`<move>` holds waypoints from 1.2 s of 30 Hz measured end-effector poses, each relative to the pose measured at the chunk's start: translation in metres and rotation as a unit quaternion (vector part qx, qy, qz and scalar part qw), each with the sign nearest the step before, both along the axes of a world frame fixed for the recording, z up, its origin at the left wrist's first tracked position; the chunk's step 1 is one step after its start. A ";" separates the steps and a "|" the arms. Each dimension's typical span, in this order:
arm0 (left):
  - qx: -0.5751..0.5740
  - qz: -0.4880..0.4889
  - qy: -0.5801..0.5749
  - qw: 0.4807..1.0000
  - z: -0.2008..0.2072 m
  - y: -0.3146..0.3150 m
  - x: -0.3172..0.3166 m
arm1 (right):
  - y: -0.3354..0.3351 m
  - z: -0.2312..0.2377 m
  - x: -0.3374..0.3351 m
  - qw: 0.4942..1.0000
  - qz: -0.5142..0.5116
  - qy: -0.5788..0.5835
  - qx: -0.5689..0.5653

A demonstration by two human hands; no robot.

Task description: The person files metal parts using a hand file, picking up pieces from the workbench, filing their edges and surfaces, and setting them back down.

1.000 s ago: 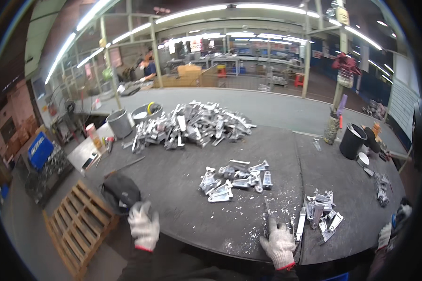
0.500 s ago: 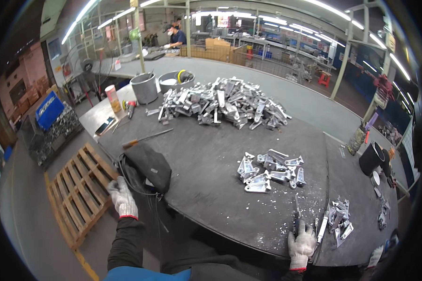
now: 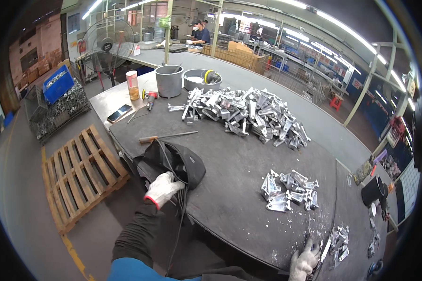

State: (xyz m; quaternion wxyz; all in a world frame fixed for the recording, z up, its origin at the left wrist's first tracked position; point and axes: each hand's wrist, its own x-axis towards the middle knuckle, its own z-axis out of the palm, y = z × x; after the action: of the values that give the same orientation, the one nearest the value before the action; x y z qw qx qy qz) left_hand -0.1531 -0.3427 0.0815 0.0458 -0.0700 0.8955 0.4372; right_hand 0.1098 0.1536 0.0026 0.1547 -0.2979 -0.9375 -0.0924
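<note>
My left hand, in a white knitted glove, is closed on the near edge of a black fabric bag at the table's left edge. The bag gapes open, and dark cords run past my fingers and hang down. My right hand, also gloved, rests at the front edge of the table with fingers curled at the handle of a thin metal tool. Its handle is mostly hidden. Beyond that hand lies a small group of silver metal brackets, with pale chips scattered around.
A large heap of metal brackets covers the table's far side, near grey buckets. A wooden-handled rod lies behind the bag. More brackets lie at right. A wooden pallet is on the floor at left. A person works far back.
My left hand has moved right, from beside the bag onto its edge, and the bag now gapes open. The view has shifted left. My right hand stays by the thin tool.
</note>
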 end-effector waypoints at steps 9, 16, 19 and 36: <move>-0.218 0.116 0.032 0.969 0.028 -0.201 -0.104 | -0.159 0.014 -0.086 0.977 0.181 0.046 -0.107; -0.316 0.228 0.084 0.917 -0.030 -0.298 -0.270 | -0.158 0.016 -0.100 0.971 0.215 0.014 -0.104; -0.339 0.265 -0.015 0.902 -0.030 -0.320 -0.332 | -0.158 0.015 -0.097 0.975 0.196 -0.019 -0.102; -0.320 0.161 -0.082 0.930 -0.016 -0.354 -0.372 | -0.193 0.021 -0.131 0.993 0.002 -0.108 -0.056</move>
State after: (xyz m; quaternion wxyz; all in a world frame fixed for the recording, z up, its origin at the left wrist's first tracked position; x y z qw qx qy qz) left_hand -0.5251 -0.6969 0.0657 0.0238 -0.2596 0.9577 0.1216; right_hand -0.0212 -0.0395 0.0237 0.0354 -0.2925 -0.9529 -0.0715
